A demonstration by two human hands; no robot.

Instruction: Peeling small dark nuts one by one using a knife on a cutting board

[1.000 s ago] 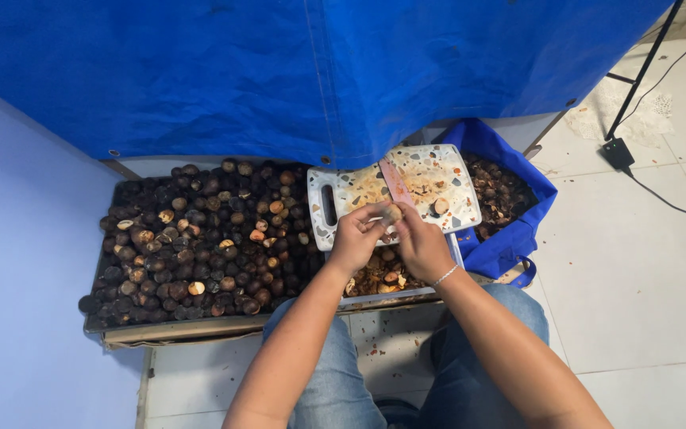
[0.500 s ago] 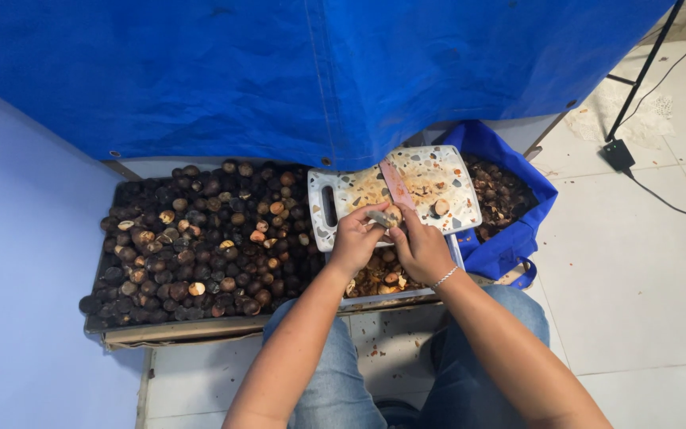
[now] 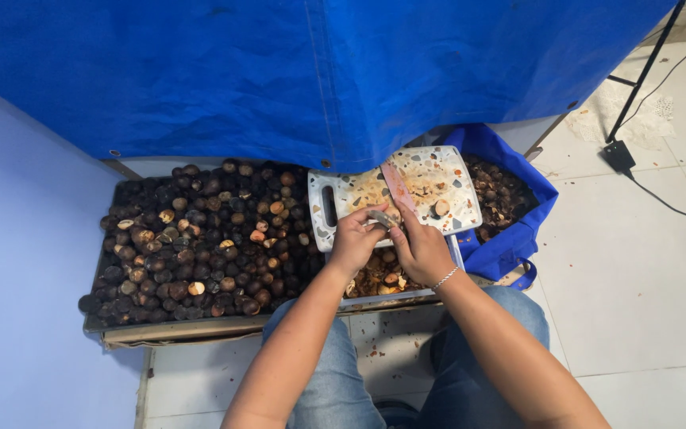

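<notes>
At the near edge of the white cutting board (image 3: 438, 187), the left hand (image 3: 355, 238) is curled around a small dark nut (image 3: 383, 218) while the right hand (image 3: 421, 250) grips a knife (image 3: 397, 187). Best to keep the nut pinned firmly, fingers clear of the blade.

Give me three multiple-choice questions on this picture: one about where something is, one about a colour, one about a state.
1. Where does the cutting board lie?
A. on the floor
B. over the tray, right of the nut heap
C. on the lap

2. What colour is the bag?
A. red
B. green
C. blue

3. What is the right hand doing?
A. gripping a knife
B. resting open
C. holding a cup

Answers: 1 B, the board bridges the tray beside the nuts. 2 C, its cloth is blue. 3 A, the blade sticks out above the fingers, beside the left hand.
</notes>
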